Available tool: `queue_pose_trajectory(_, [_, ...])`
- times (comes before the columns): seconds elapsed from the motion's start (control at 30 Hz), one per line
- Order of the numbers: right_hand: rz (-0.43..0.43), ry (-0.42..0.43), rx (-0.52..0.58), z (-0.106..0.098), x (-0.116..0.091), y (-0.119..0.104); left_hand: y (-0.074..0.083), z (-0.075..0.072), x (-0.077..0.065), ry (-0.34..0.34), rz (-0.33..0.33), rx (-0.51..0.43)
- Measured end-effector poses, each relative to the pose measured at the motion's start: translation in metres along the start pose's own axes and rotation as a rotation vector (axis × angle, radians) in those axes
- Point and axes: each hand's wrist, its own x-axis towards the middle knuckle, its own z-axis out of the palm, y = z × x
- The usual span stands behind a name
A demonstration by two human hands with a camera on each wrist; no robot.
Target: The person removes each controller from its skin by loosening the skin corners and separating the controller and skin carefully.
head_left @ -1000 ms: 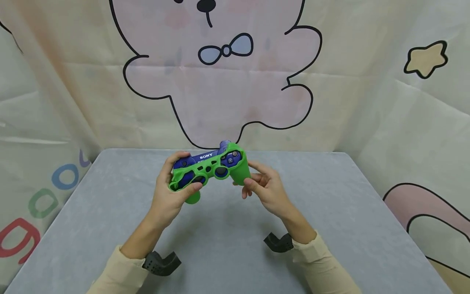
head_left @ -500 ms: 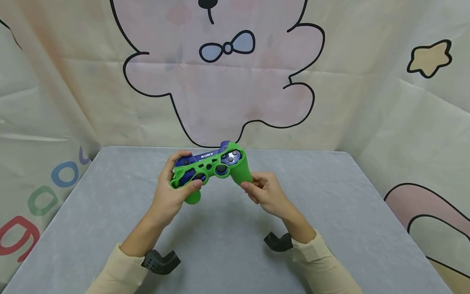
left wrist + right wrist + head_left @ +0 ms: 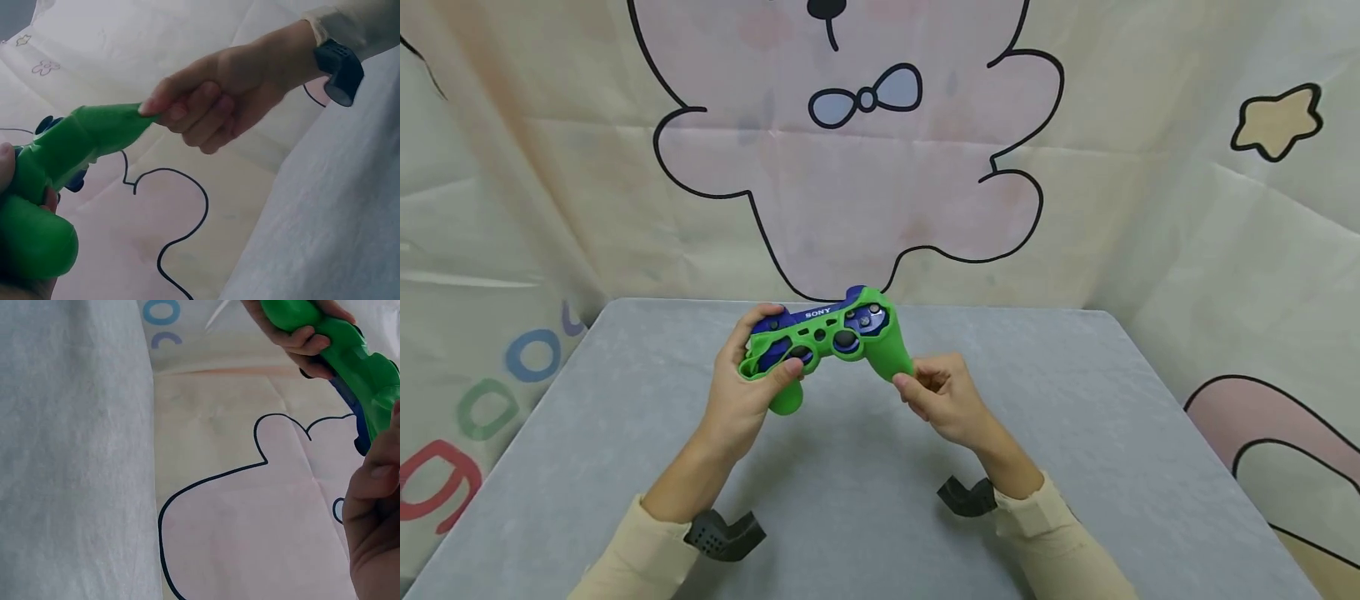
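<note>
A blue Sony game controller (image 3: pixel 817 314) is held up over the table, tilted with its right side higher. Around it sits a green silicone cover (image 3: pixel 889 348), its holes showing the sticks and buttons; at the left its edge gapes. My left hand (image 3: pixel 733 404) grips the controller's left side, thumb on the front near the left stick. The thumb and forefinger of my right hand (image 3: pixel 951 400) pinch the tip of the cover's right handle. In the left wrist view the cover's tip (image 3: pixel 128 119) is drawn out to a flattened point between those fingers.
The grey table (image 3: pixel 850 517) lies beneath both hands. Behind it hangs a cream curtain (image 3: pixel 1120 92) printed with a cartoon animal. Each wrist wears a black camera mount, the left one (image 3: pixel 726 535) and the right one (image 3: pixel 967 497).
The right hand's fingers have moved from loosely beside the right handle to pinching the cover's tip. The controller has shifted slightly left with the left hand.
</note>
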Motion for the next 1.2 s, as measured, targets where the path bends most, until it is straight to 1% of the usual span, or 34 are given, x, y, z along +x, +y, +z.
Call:
queue_pose_trajectory(0.07, [0.007,0.007,-0.052,0.001,-0.003,0.0,0.001,0.0,0.001,0.007,0.012,0.001])
queue_pose_trajectory(0.2, [0.023,0.031,-0.154,0.005,-0.008,-0.001,0.001,-0.001,0.003,0.016,0.012,-0.002])
queue_pose_trajectory(0.3, [0.045,0.033,-0.158,0.009,-0.009,0.0,0.001,-0.003,0.004,0.006,0.001,0.002])
queue_pose_trajectory(0.43, [0.122,0.021,-0.141,0.01,-0.007,0.004,0.0,-0.005,0.005,-0.017,-0.008,0.059])
queue_pose_trajectory(0.53, [0.15,0.061,-0.122,0.004,-0.006,0.002,0.0,-0.005,0.004,-0.037,0.019,0.122])
queue_pose_trajectory(0.63, [0.114,0.103,-0.08,-0.004,-0.003,-0.004,0.002,-0.002,0.002,-0.092,0.072,0.18])
queue_pose_trajectory(0.7, [0.079,0.1,-0.051,-0.007,-0.001,-0.009,0.003,-0.001,0.001,-0.137,0.105,0.216])
queue_pose_trajectory(0.77, [0.049,0.076,-0.033,-0.008,0.0,-0.013,0.003,0.001,0.0,-0.168,0.128,0.232])
queue_pose_trajectory(0.8, [0.038,0.07,-0.032,-0.007,0.001,-0.015,0.003,0.001,-0.001,-0.172,0.138,0.239])
queue_pose_trajectory(0.87, [0.03,0.07,-0.035,-0.006,0.002,-0.017,0.003,0.001,-0.002,-0.16,0.153,0.239])
queue_pose_trajectory(1.03, [0.051,0.133,-0.057,0.001,0.004,-0.019,0.001,0.001,-0.004,-0.112,0.177,0.249])
queue_pose_trajectory(1.2, [0.087,0.259,-0.071,0.007,0.005,-0.02,0.0,0.006,-0.007,-0.123,0.186,0.308])
